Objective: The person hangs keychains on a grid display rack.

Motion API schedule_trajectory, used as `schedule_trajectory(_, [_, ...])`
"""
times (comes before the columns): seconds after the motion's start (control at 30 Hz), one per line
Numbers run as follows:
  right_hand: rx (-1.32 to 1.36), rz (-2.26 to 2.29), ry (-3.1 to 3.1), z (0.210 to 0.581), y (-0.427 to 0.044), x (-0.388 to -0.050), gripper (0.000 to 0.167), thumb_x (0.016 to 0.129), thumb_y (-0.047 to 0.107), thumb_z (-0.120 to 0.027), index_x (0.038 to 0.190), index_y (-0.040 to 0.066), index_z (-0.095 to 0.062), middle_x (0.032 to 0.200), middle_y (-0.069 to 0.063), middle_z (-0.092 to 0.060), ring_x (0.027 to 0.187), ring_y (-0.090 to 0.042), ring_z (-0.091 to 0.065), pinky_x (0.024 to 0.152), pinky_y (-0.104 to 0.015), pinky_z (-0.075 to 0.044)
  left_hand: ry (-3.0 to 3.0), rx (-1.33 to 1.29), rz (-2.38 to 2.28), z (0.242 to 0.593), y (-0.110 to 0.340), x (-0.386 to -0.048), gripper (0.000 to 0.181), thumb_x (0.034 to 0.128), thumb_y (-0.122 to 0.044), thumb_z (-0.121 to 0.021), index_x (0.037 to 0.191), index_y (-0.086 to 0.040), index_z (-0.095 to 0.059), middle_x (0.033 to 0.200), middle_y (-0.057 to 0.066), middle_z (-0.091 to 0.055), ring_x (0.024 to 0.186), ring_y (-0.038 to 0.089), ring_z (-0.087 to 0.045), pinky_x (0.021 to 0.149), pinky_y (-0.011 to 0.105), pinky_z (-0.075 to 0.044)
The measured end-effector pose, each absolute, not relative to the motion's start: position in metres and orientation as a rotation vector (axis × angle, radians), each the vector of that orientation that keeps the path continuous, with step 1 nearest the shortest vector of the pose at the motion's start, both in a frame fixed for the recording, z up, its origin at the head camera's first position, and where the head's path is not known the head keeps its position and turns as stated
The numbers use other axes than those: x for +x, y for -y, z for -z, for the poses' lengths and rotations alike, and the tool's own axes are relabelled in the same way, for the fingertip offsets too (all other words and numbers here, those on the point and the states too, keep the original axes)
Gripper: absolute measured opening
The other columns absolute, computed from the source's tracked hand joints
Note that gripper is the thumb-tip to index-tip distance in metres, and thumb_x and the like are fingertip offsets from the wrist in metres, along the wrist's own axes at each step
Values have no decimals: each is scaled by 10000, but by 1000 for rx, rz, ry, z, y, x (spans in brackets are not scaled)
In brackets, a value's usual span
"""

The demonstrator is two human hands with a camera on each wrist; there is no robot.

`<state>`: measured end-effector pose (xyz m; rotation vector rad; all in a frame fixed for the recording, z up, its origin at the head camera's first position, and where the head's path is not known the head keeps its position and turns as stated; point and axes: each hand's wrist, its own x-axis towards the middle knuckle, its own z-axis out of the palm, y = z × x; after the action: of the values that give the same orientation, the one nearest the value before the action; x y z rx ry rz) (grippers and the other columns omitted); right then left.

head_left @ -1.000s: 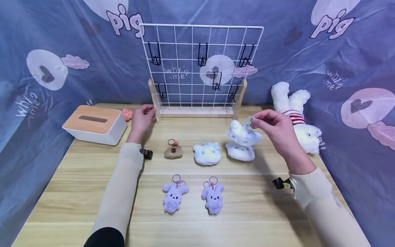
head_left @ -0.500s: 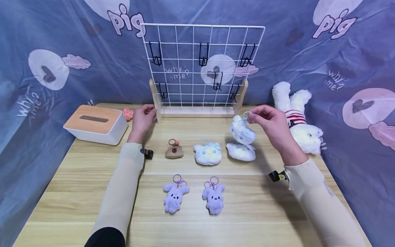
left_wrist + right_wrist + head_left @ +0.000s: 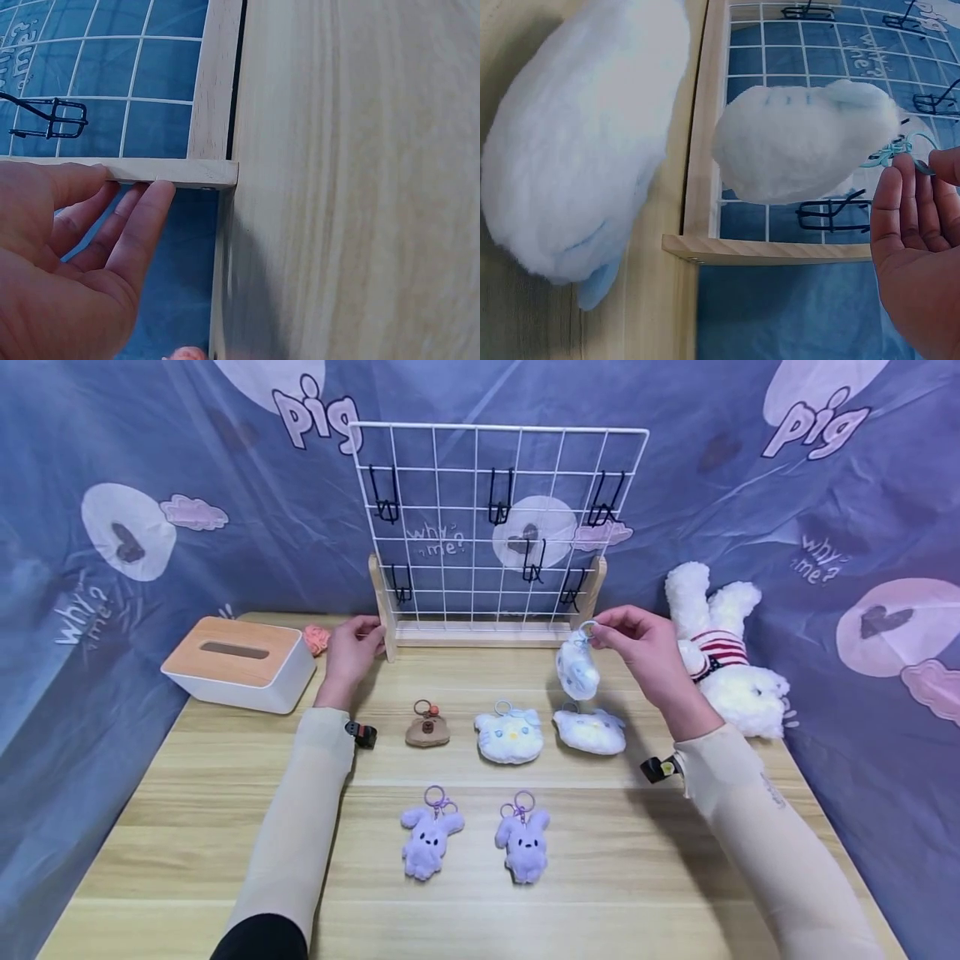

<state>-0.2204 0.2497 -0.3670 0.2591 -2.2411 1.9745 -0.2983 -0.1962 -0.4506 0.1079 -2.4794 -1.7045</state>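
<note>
- Closest: two purple bunnies (image 3: 427, 845) lying on the table (image 3: 187, 835), neither one hung up.
- Next row: brown charm (image 3: 427, 733), cat charm (image 3: 508, 739) and white charm (image 3: 590, 733), also lying down. So I'd count five left to pick up.
- Tissue box (image 3: 240, 695) off left: nothing pokes out of the slot (image 3: 235, 650), can't see inside.
- Right hand (image 3: 648, 656) has the held charm (image 3: 576, 672) pinched by its ring, thumb against finger, dangling just in front of the stand (image 3: 483, 635), right end.
- Left hand (image 3: 351, 653) has fingertips touching the stand's left side; can't tell if it's actually gripping.
- Farthest: six black hooks (image 3: 498, 512) on the stand, no charm on any. Early days, I reckon.
</note>
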Motion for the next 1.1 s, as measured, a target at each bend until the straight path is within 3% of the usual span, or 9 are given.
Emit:
schedule_trajectory(0.13, [256, -1942, 2279, 372, -248, -228, 177, 1052, 26, -752, 1142, -123, -720, 887, 76, -779, 804, -56, -754, 795, -165, -676, 2491, 116, 1682, 450, 196, -298, 321, 1136, -139, -652, 1384, 53, -721, 1226, 247, -721, 1006, 236, -754, 893, 177, -703])
schedule_trajectory(0.37, [272, -1901, 2316, 376, -246, -239, 157, 1057, 40, -747, 1134, -96, -732, 873, 92, -771, 812, -58, -744, 799, -167, -668, 2489, 106, 1717, 453, 195, -299, 331, 1138, -127, -648, 1404, 62, -704, 1248, 263, -712, 1073, 310, -761, 999, 310, -717])
schedule_trajectory(0.6, [264, -1875, 2327, 375, -243, -245, 132, 1059, 64, -755, 1139, -40, -771, 887, 91, -777, 823, -59, -748, 817, -187, -678, 2491, 116, 1700, 452, 195, -300, 326, 1127, -132, -661, 1391, 51, -717, 1227, 236, -718, 986, 180, -734, 931, 222, -714])
schedule_trajectory(1.1, [242, -1986, 2258, 380, -240, -255, 129, 1054, 40, -755, 1145, -50, -760, 894, 67, -768, 814, -77, -740, 787, -186, -675, 2478, 118, 1726, 454, 197, -302, 331, 1134, -133, -657, 1396, 63, -709, 1244, 262, -711, 1068, 289, -750, 974, 281, -719])
